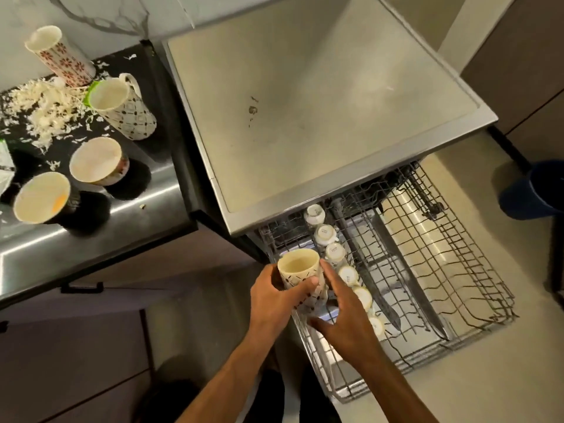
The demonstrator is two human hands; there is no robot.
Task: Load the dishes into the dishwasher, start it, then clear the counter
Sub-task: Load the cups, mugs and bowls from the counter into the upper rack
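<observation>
Both bare forearms reached forward and up from the lower edge of the view, converging; the left hand (276,293) was curled round a cup (302,277), thumb across its near side, fingers hidden behind it; the right hand (345,312) lay just beside the left, palm down, fingers straight and spread, the index finger touching the cup's right side, thumb pointing left beneath it.
</observation>
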